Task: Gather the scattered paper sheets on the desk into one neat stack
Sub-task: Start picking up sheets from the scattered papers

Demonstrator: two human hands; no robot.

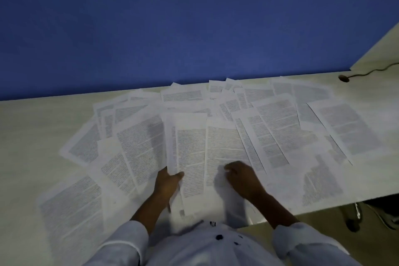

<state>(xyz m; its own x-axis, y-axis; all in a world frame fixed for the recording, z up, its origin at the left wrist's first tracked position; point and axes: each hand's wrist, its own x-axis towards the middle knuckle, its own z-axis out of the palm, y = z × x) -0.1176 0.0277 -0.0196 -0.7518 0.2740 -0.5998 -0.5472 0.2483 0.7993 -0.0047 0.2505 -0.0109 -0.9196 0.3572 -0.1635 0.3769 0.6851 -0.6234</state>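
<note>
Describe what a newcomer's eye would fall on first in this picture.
Overlapping white printed paper sheets fan across the pale desk below a deep blue wall panel. At the near edge the left hand pinches raised sheets while the right hand touches a flat one.

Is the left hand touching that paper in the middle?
Touching. The head view shows the left hand pinching the near edge of the middle sheet, its thumb lying on top of the page.

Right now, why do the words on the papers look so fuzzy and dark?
Head view: the light is dim and bluish; the print on the papers is too soft to read; the right hand looks smeared.
</note>
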